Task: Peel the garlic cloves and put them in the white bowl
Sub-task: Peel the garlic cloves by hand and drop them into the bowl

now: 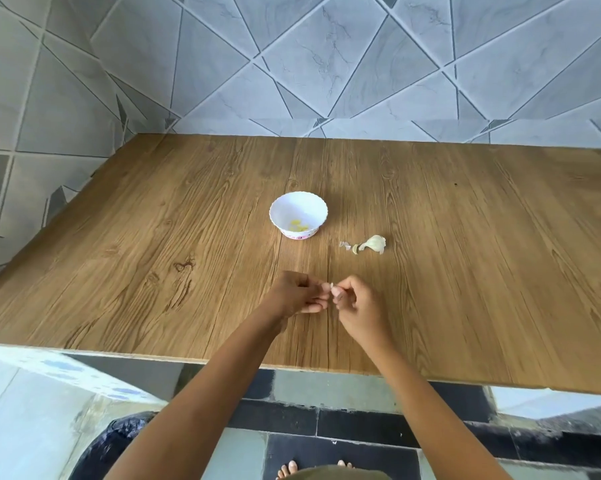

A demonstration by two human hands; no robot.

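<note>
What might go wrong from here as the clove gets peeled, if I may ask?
The small garlic clove is only pinched between the left hand and right hand, so it may slip onto the table. They work between the white bowl and the table's front edge, so a dropped clove could roll off. Loose skins lie right of the bowl and might get swept in.

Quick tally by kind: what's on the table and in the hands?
White bowl: 1
Garlic chunk: 1
Small loose bits beside it: 2
Garlic clove, held: 1
Total: 5, plus peeled garlic in the bowl, too blurred to count
</note>
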